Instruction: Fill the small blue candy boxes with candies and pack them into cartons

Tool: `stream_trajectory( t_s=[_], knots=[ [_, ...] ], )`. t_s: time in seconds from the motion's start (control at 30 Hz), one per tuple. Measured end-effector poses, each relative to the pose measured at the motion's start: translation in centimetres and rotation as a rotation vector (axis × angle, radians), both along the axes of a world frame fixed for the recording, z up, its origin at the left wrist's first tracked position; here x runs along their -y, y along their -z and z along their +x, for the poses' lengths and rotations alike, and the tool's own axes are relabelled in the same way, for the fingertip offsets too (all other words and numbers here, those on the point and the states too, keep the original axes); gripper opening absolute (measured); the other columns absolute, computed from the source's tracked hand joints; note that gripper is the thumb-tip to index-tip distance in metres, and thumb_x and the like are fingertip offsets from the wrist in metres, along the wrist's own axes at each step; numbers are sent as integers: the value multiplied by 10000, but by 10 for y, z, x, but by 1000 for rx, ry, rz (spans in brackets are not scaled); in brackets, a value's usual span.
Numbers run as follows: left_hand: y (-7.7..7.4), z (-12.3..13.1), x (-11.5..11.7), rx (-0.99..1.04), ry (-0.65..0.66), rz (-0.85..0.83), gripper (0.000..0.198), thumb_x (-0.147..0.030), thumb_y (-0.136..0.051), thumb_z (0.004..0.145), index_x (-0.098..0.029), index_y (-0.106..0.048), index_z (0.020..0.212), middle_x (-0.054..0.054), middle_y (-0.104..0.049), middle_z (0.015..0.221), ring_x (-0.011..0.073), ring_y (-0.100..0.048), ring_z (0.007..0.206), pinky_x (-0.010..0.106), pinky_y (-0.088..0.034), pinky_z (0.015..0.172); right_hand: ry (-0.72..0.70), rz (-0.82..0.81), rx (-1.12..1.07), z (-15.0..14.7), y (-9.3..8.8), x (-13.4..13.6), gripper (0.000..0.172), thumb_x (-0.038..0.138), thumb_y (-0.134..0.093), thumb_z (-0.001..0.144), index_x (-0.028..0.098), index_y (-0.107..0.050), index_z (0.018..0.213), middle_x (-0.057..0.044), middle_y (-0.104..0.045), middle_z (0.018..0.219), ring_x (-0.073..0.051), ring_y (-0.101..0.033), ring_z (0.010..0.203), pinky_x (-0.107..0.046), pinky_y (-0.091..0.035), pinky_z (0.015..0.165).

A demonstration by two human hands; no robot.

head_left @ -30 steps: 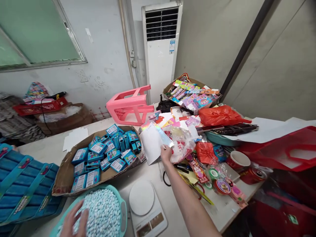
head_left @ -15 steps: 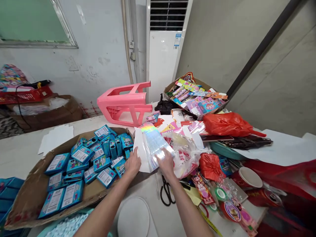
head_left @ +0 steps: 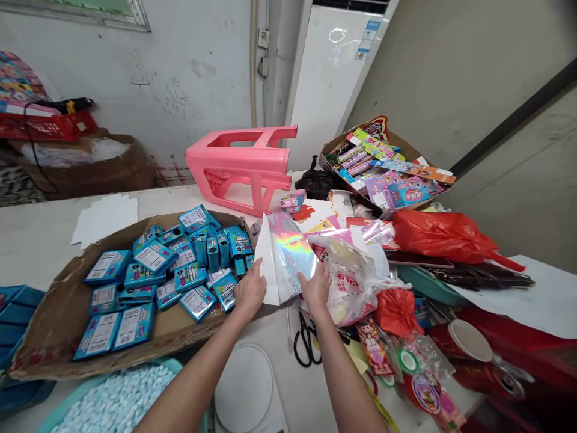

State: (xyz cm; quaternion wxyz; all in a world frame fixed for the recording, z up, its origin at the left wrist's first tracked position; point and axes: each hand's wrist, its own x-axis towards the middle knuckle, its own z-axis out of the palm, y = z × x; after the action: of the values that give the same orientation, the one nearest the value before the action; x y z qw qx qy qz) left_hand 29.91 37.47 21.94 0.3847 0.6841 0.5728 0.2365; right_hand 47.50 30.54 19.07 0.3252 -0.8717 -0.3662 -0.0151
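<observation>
Both hands are on a shiny holographic sheet [head_left: 292, 255] with a white paper part [head_left: 269, 264] along its left side. My left hand [head_left: 251, 291] is closed on the lower left edge of the white part, beside the blue boxes. On the lower right edge of the shiny part, my right hand [head_left: 317, 290] is closed with the thumb on top. The sheet is raised and bent at the front. Whether the white and shiny parts are joined I cannot tell. Black-handled scissors [head_left: 307, 346] lie just below my right hand.
Small blue boxes [head_left: 190, 276] lie in a cardboard tray [head_left: 49, 337] at left, near a basin of pale blue sweets [head_left: 117, 397]. A round white scale [head_left: 243, 388] is in front. Behind are a pink stool [head_left: 238, 157] on its side and a clear plastic bag [head_left: 345, 276].
The view has tilted down and turned left. Both hands stay on the sheet, whose white side now bends up more, and its rainbow glare has shifted.
</observation>
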Motion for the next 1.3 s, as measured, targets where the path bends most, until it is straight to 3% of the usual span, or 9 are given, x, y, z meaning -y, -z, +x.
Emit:
stream_trajectory(
  t_s=[0.23, 0.5, 0.63, 0.77, 0.87, 0.93, 1.0, 1.13, 1.3],
  knots=[
    [-7, -1, 0, -384, 177, 94, 546, -246, -398, 870, -304, -317, 1406, 88, -577, 1243, 257, -621, 941, 350, -446, 774, 28, 94, 8, -4, -8, -5, 538, 309, -588, 754, 60, -481, 1219, -203, -570, 1109, -327, -510, 1047, -439, -405, 889],
    [-5, -2, -3, -391, 182, 114, 530, -275, -399, 877, -306, -324, 1401, 76, -571, 1261, 259, -623, 946, 344, -454, 763, -93, 151, 156, -33, -18, -11, 483, 243, -510, 825, 60, -447, 1268, -214, -503, 1281, -307, -389, 1236, -459, -302, 1030],
    [-5, -3, -3, -384, 179, 106, 530, -283, -405, 878, -304, -328, 1402, 83, -569, 1261, 253, -621, 944, 341, -448, 772, -77, 77, 178, -47, -35, -12, 472, 234, -538, 809, 48, -463, 1236, -244, -536, 1211, -345, -442, 1174, -493, -327, 984],
    [-3, -6, -3, -363, 197, 123, 540, -279, -405, 872, -308, -321, 1405, 85, -584, 1214, 255, -615, 920, 345, -443, 756, -74, 28, -138, -36, -61, -17, 473, 327, -621, 759, 103, -531, 1166, -198, -616, 1056, -353, -544, 1026, -501, -372, 910],
    [-1, -8, -3, -356, 185, 150, 499, -273, -400, 876, -317, -384, 1373, 79, -567, 1172, 234, -600, 899, 332, -438, 757, -235, 107, -639, -14, -76, -24, 457, 424, -676, 695, 162, -614, 1065, -106, -665, 940, -308, -576, 983, -438, -414, 883],
    [0, -9, -3, -336, 175, 192, 432, -264, -401, 878, -312, -484, 1299, 73, -540, 1144, 222, -572, 945, 313, -432, 777, -342, 129, -861, -2, -80, -28, 412, 488, -664, 687, 168, -669, 946, -73, -684, 871, -274, -602, 938, -390, -450, 845],
    [0, -8, -3, -308, 170, 234, 374, -245, -404, 876, -298, -574, 1204, 70, -514, 1123, 215, -533, 1007, 296, -423, 806, -396, 125, -961, 3, -80, -28, 435, 548, -623, 706, 161, -690, 892, -69, -699, 832, -250, -631, 866, -362, -483, 782],
    [-14, -1, -2, -238, 139, 240, 328, -362, -419, 883, -254, -658, 1081, 83, -511, 1079, 230, -496, 1028, 308, -412, 840, -444, 146, -1117, -9, -69, -24, 536, 580, -647, 680, 184, -669, 1041, -72, -720, 893, -230, -656, 802, -330, -506, 692],
    [-49, 16, -12, -144, 51, 166, 570, -672, -427, 780, -224, -700, 1002, 109, -568, 1048, 289, -489, 1060, 365, -381, 888, -533, 192, -1292, -33, -53, -18, 523, 497, -672, 722, 283, -595, 1192, -29, -675, 1120, -224, -626, 989, -326, -497, 775]
  ],
)
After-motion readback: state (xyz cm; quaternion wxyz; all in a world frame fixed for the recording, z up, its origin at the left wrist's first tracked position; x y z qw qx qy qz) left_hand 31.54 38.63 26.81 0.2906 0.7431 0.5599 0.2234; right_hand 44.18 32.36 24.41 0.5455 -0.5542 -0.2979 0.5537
